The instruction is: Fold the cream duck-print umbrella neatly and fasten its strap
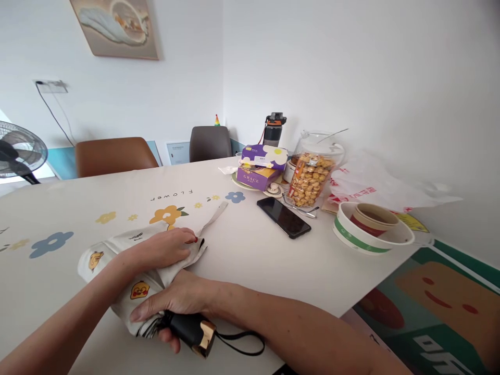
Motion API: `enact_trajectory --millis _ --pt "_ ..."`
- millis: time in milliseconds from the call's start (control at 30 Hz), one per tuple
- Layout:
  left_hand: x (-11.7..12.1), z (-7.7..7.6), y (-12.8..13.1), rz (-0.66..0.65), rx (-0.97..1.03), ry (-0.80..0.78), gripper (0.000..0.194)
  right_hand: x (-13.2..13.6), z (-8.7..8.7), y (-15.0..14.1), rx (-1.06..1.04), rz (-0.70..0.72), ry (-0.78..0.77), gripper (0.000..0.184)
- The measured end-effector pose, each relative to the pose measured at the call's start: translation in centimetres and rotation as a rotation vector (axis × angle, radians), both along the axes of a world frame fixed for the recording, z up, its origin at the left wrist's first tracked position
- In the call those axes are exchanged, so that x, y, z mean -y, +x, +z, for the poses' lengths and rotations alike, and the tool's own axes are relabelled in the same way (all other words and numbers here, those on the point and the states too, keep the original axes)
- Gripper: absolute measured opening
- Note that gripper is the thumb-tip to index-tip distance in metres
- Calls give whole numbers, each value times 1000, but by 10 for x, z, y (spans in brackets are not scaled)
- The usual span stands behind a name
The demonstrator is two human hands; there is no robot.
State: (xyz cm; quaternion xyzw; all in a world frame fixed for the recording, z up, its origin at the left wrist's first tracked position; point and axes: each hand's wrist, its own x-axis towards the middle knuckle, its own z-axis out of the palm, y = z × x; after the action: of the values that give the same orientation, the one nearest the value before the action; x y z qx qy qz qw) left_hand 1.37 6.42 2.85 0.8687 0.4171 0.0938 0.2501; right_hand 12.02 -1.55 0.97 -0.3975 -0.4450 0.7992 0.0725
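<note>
1. At the near side of the table (242, 260), the umbrella (139, 290) is being held in both hands, folded but loose; resting on the top or just above, can't tell.
2. R hand (183, 298) is gripping it firmly, fingers closing round the fabric base nr the blk/gold handle (185, 329); wrist loop (246, 354) is hanging off the handle end.
3. L hand (172, 249) is lying palm-down on the fabric, fingers part-curled at the edge, nr where the tie strap (214, 214) is sticking out; can't tell if it's pinching.
4. Beyond, to the R, phone (284, 216) is lying flat, w/ glasses (310, 213) just beside.
5. Behind those, jar (310, 177) is standing nr 2 purple boxes (255, 177); bottle (272, 135) is standing behind the boxes.
6. Far R, bowl (353, 240) is holding a cup (373, 217).
</note>
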Motion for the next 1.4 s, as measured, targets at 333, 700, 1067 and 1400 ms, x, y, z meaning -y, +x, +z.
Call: enact_trajectory --millis 333,700,1067,1400 --pt "-12 -6 -2 -99 -223 109 32 1 -2 1 -93 -40 26 27" --pt "-5 20 3 206 -1 477 13 1 -4 0 -176 -95 12 25" --pt "3 67 -35 410 381 476 19 -29 -4 17 -184 -643 17 21" --pt "-28 49 -55 515 368 158 13 -41 0 36 -334 -693 -14 23"
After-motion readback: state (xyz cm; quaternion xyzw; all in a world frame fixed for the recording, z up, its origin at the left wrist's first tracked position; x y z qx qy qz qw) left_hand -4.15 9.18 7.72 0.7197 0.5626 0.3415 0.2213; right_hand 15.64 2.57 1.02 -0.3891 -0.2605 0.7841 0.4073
